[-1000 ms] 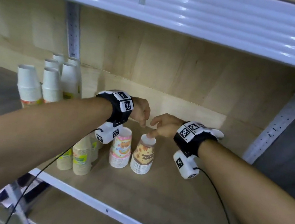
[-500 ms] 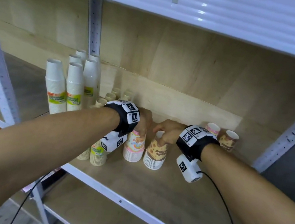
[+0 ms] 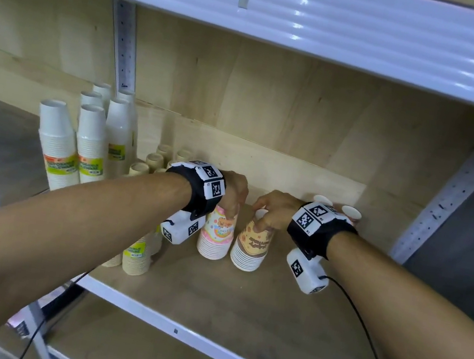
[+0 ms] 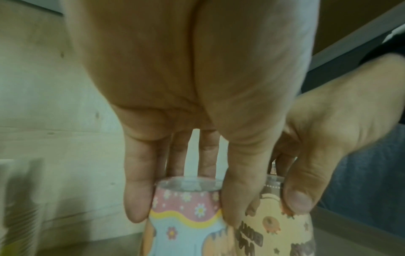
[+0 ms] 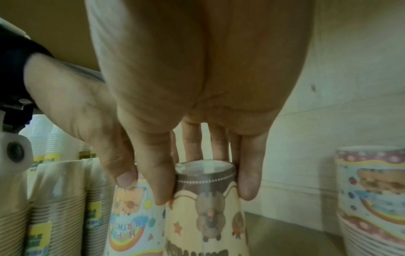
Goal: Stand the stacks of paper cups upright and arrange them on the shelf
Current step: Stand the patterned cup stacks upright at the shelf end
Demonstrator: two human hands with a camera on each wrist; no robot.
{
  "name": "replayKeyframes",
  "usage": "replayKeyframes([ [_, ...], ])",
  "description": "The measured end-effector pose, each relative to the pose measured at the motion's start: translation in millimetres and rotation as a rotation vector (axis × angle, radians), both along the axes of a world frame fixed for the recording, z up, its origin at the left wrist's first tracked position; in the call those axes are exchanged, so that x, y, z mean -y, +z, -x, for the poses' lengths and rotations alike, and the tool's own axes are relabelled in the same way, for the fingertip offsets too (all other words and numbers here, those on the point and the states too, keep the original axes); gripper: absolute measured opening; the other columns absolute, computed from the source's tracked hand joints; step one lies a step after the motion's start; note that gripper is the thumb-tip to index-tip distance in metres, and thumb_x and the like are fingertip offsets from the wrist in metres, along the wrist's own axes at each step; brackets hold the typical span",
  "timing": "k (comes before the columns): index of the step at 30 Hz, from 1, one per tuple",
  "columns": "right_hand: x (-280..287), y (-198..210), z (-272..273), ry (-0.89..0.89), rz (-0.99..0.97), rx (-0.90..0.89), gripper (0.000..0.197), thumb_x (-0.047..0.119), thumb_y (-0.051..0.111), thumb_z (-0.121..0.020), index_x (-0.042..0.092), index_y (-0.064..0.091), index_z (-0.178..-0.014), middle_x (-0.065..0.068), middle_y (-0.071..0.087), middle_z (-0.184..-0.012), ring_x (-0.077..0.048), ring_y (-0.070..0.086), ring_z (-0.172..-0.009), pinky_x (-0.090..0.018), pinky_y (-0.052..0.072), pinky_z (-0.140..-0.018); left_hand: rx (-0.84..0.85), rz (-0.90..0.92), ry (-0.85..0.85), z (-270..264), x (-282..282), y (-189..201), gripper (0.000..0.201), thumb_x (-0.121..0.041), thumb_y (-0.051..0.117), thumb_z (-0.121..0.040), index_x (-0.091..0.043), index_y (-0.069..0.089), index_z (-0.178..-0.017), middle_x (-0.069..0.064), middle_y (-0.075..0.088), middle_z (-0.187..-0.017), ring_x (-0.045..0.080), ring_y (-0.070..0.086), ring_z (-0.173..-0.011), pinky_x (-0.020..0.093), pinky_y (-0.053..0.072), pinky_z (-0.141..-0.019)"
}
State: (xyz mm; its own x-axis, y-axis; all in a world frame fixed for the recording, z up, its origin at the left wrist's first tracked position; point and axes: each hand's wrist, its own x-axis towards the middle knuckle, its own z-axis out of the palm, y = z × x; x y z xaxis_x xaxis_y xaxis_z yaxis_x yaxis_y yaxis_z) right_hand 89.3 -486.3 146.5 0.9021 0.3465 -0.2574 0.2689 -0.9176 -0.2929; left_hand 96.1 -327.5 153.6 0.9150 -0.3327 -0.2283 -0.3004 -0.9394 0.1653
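Observation:
Two printed cup stacks stand rim-down side by side on the wooden shelf (image 3: 253,312). My left hand (image 3: 234,197) grips the top of the pink stack (image 3: 216,236) from above; in the left wrist view its fingers (image 4: 136,195) and thumb clasp the pink stack (image 4: 186,216). My right hand (image 3: 270,213) grips the top of the beige stack (image 3: 250,249) the same way; in the right wrist view its fingers (image 5: 248,181) and thumb pinch the beige stack (image 5: 206,216) just under its upturned base. Both stacks stand upright on the shelf.
Tall white cup stacks (image 3: 89,147) stand at the back left, and small beige stacks (image 3: 136,256) stand just left of the pink one. Two more printed stacks (image 3: 350,213) stand behind my right wrist by the back wall. The shelf's white front rail (image 3: 200,343) runs below.
Both hands came down from hovering above the stacks and closed round their tops. The head view shifted and widened, showing more of the shelf to the left.

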Motion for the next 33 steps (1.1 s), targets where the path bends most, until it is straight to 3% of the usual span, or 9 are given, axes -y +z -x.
replayKeyframes([
  [3, 21, 4, -2, -0.065, -0.003, 0.026, 0.058, 0.023, 0.076, -0.079, 0.019, 0.056, -0.132, 0.0, 0.058, -0.122, -0.018, 0.056, -0.103, -0.024, 0.043, -0.078, 0.022, 0.026, -0.042, -7, 20, 4, 0.049, -0.013, 0.073, -0.084, -0.003, 0.059, -0.13, 0.008, 0.057, -0.121, 0.022, 0.055, -0.104, 0.016, 0.04, -0.06],
  [7, 54, 9, -6, -0.137, 0.053, 0.088, 0.053, 0.03, 0.078, -0.073, 0.024, 0.059, -0.121, 0.003, 0.057, -0.118, -0.018, 0.057, -0.103, -0.029, 0.049, -0.083, 0.065, 0.046, -0.081, -17, 47, 4, 0.055, -0.014, 0.074, -0.082, -0.01, 0.054, -0.133, 0.007, 0.049, -0.136, 0.024, 0.052, -0.121, 0.023, 0.039, -0.077],
  [11, 89, 13, -8, -0.242, 0.044, 0.113, 0.048, 0.026, 0.077, -0.073, 0.021, 0.061, -0.119, 0.0, 0.059, -0.117, -0.021, 0.059, -0.104, -0.033, 0.052, -0.087, 0.035, 0.125, -0.107, -32, 75, 2, 0.054, -0.011, 0.074, -0.08, -0.013, 0.054, -0.13, 0.008, 0.049, -0.134, 0.023, 0.053, -0.115, 0.024, 0.039, -0.074],
  [15, 121, 12, -12, -0.319, 0.035, 0.134, 0.04, 0.023, 0.075, -0.074, 0.019, 0.066, -0.112, -0.002, 0.063, -0.112, -0.021, 0.062, -0.099, -0.03, 0.053, -0.08, 0.066, 0.137, -0.164, -41, 106, 0, 0.054, -0.015, 0.075, -0.081, -0.016, 0.055, -0.131, 0.007, 0.051, -0.134, 0.025, 0.055, -0.115, 0.025, 0.041, -0.074],
  [18, 139, 9, -15, -0.349, 0.021, 0.147, 0.03, 0.017, 0.068, -0.081, 0.013, 0.07, -0.111, -0.005, 0.066, -0.113, -0.023, 0.063, -0.102, -0.036, 0.055, -0.089, 0.1, 0.15, -0.205, -46, 127, -4, 0.056, -0.017, 0.076, -0.081, -0.016, 0.055, -0.132, 0.008, 0.053, -0.133, 0.026, 0.056, -0.115, 0.026, 0.044, -0.076],
  [21, 153, 4, -16, -0.386, 0.014, 0.186, 0.028, 0.013, 0.065, -0.085, 0.007, 0.068, -0.112, -0.008, 0.062, -0.118, -0.024, 0.06, -0.107, -0.033, 0.051, -0.089, 0.114, 0.172, -0.229, -50, 143, -9, 0.058, -0.017, 0.076, -0.081, -0.013, 0.054, -0.135, 0.01, 0.057, -0.131, 0.028, 0.058, -0.114, 0.027, 0.048, -0.08],
  [24, 163, -1, -19, -0.419, -0.02, 0.162, 0.032, 0.014, 0.07, -0.082, 0.01, 0.066, -0.113, -0.007, 0.06, -0.118, -0.022, 0.057, -0.102, -0.033, 0.05, -0.085, 0.108, 0.181, -0.248, -54, 155, -12, 0.049, -0.018, 0.077, -0.081, -0.011, 0.062, -0.126, 0.011, 0.063, -0.121, 0.028, 0.062, -0.108, 0.029, 0.052, -0.079],
  [27, 169, -4, -23, -0.427, -0.02, 0.134, 0.033, 0.017, 0.071, -0.081, 0.012, 0.068, -0.113, -0.007, 0.059, -0.119, -0.024, 0.058, -0.106, -0.035, 0.052, -0.089, 0.11, 0.18, -0.258, -57, 164, -18, 0.042, -0.019, 0.077, -0.08, -0.011, 0.063, -0.119, 0.01, 0.064, -0.116, 0.027, 0.063, -0.104, 0.028, 0.047, -0.071],
  [33, 168, -11, -28, -0.402, -0.028, 0.174, 0.029, 0.014, 0.068, -0.084, 0.007, 0.069, -0.113, -0.009, 0.063, -0.119, -0.023, 0.059, -0.105, -0.025, 0.043, -0.081, 0.09, 0.189, -0.261, -61, 171, -25, 0.035, -0.019, 0.076, -0.079, -0.012, 0.064, -0.112, 0.009, 0.063, -0.111, 0.028, 0.063, -0.1, 0.031, 0.052, -0.074],
])
